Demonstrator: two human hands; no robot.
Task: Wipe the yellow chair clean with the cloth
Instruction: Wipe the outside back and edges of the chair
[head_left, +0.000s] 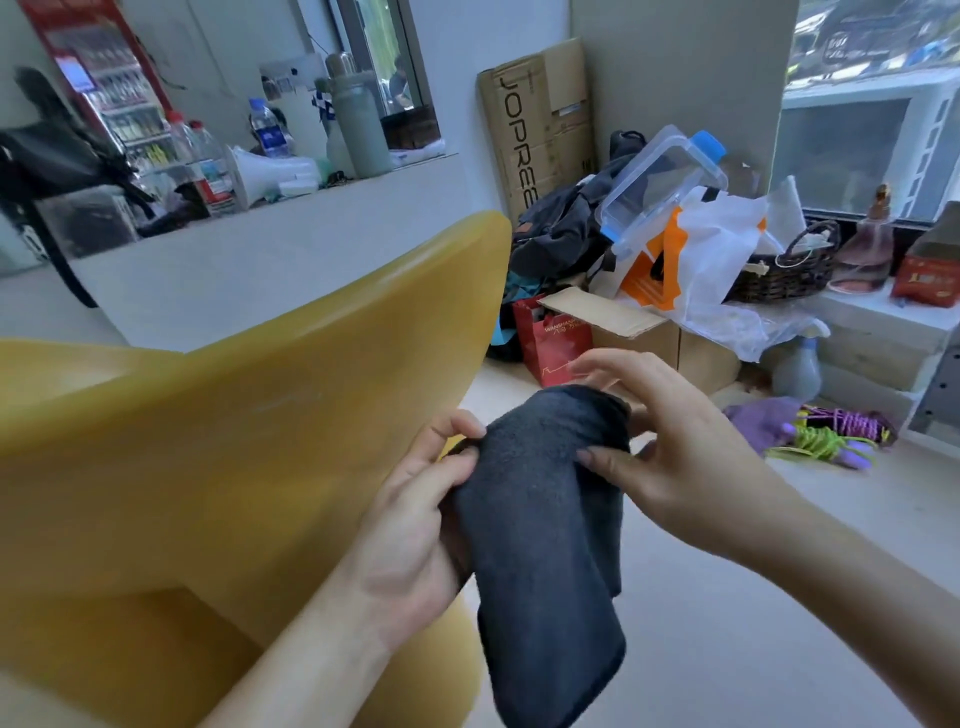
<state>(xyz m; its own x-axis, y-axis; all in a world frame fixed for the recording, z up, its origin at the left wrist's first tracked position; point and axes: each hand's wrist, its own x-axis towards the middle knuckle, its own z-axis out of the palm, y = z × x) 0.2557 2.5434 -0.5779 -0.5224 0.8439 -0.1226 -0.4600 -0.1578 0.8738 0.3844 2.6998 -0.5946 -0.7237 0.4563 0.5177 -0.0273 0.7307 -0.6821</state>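
A yellow plastic chair (218, 447) fills the left half of the head view, its curved backrest edge running up to the centre. A dark grey cloth (545, 545) hangs folded in front of the chair's right edge. My left hand (415, 519) grips the cloth's left side, thumb and fingers curled round it. My right hand (675, 441) pinches the cloth's upper right part between thumb and fingers, with the other fingers spread. The cloth is held just off the chair, not pressed on it.
A white counter (291, 228) behind the chair carries bottles, a flask and a megaphone. At the right stand cardboard boxes (540, 130), a red bag (550, 348), a plastic container, bags, a wicker basket and shoes (826, 431) on the pale floor (753, 623).
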